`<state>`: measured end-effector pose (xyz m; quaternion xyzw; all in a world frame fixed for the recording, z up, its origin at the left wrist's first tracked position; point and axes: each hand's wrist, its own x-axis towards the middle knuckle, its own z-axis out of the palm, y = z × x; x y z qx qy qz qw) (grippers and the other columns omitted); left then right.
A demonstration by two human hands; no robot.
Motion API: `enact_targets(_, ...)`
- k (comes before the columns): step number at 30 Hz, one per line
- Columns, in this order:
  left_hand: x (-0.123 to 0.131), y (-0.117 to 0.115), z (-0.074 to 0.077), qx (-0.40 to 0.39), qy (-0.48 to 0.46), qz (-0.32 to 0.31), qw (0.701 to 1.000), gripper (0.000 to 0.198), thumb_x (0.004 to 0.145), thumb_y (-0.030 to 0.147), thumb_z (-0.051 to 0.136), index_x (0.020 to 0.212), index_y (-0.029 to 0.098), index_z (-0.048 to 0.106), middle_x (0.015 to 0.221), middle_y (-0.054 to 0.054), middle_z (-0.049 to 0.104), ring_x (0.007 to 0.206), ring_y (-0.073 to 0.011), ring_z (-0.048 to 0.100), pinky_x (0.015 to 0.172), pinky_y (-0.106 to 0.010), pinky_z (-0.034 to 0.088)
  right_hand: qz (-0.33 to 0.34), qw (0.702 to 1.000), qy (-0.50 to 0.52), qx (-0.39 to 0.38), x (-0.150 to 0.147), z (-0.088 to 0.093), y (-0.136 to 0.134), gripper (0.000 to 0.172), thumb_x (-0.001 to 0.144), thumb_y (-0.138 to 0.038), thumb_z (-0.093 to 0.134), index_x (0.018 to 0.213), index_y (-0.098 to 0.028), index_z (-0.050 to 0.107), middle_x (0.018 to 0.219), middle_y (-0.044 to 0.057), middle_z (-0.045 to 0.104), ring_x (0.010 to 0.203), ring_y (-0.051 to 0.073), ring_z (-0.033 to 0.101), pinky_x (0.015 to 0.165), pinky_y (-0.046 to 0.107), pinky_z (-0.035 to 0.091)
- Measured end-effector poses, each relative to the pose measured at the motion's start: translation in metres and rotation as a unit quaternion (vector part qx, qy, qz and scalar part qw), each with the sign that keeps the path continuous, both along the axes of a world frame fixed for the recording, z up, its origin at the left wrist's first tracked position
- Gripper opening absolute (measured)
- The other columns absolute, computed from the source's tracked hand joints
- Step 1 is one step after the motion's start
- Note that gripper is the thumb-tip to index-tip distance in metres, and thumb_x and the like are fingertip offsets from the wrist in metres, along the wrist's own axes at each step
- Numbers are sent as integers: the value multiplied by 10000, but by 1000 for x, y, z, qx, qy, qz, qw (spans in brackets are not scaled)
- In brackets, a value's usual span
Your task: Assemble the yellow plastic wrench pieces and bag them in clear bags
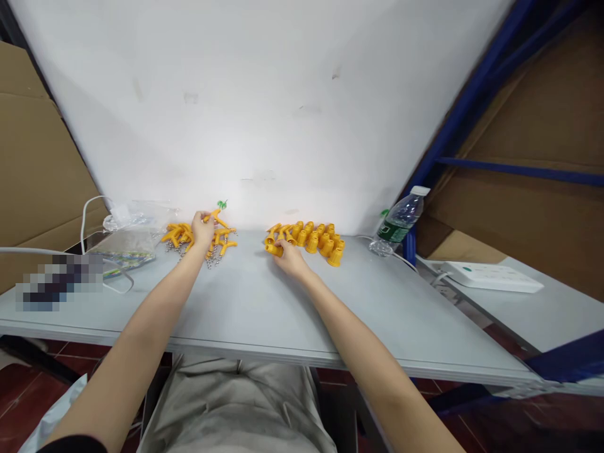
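My left hand (202, 231) is pinching a yellow forked piece (216, 217) over its pile (175, 236) at the back of the counter (255, 302). My right hand (291, 259) is gripping a yellow cap (274, 250) beside the cap cluster (318, 239). Both are feeling like light, stiff plastic, so I'm holding them by the body, clear of the chains (210, 259).

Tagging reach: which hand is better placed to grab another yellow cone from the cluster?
Right. The right hand rests at the near edge of the cone cluster, fingers on one cone. The left hand is over the branched yellow pieces, gripping one.
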<state>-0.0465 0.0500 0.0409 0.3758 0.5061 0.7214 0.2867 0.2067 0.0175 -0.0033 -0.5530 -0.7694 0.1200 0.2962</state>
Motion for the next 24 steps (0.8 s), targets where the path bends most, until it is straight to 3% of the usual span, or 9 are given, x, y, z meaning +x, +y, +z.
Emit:
enact_targets(6,25,-22,-17,-13,-187,-32,982,223,777,89,692,758,169,485,722,20,572,617,-78,633,713,-246,566,61,998,6,7,-23,20,7,279,742,-95,564,1004,-182,609,1086,107,671,1018,251,608,887,382,443)
enact_targets(10,31,-29,-19,-10,-225,-12,974,207,776,84,699,751,163,509,704,11,589,619,-92,646,715,-273,586,106,992,58,20,-34,16,6,271,735,-126,575,997,-179,617,1072,87,669,1008,227,603,905,365,442)
enact_targets(18,30,-36,-23,22,-162,-13,986,176,777,179,707,816,150,538,779,-2,618,661,-95,672,646,-226,572,134,974,179,45,-35,-11,8,280,741,-276,641,1004,-179,635,1055,84,675,983,230,617,910,392,463)
enact_targets(24,26,-30,-40,19,-24,-67,997,153,753,211,681,846,164,569,909,-31,649,712,-106,671,572,-194,509,117,977,164,69,-25,-15,11,280,784,-341,656,1014,-183,676,1014,108,665,914,254,621,863,430,492)
